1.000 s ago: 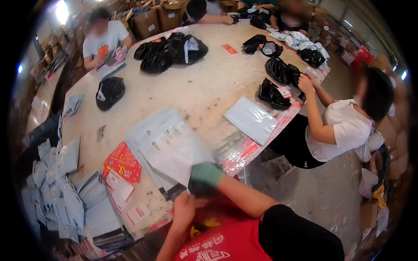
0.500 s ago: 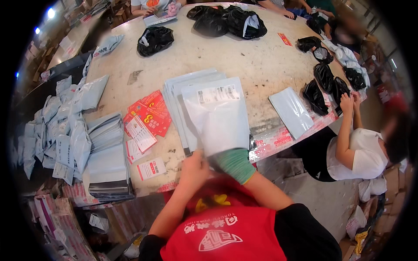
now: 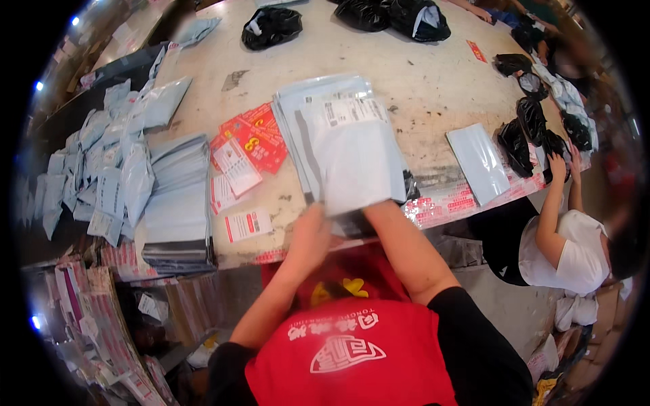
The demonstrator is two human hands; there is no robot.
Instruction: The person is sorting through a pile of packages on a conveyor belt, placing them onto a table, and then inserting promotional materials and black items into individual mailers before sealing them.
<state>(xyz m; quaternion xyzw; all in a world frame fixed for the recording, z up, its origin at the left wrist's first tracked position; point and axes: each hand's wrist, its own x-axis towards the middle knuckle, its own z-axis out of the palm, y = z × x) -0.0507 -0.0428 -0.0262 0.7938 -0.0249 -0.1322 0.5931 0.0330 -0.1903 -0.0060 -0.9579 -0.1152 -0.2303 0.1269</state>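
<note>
A white poly mailing bag with a printed label at its far end lies over a stack of grey-white mailing bags in front of me. My left hand is closed on the near left corner of the bag's mouth. My right hand is pushed into that mouth up to the wrist; its fingers and green glove are hidden inside. Left of the stack lie red leaflets and white printed cards.
A thick pile of flat mailing bags and a heap of filled parcels lie left. One folded grey-white bag lies right. Black plastic bundles sit along the far and right sides. A co-worker handles black bundles at the right edge.
My right hand has gone deeper into the mailing bag, so the green glove no longer shows. The bag lies flatter on the stack. The whole view has shifted, with table things appearing higher and further right.
</note>
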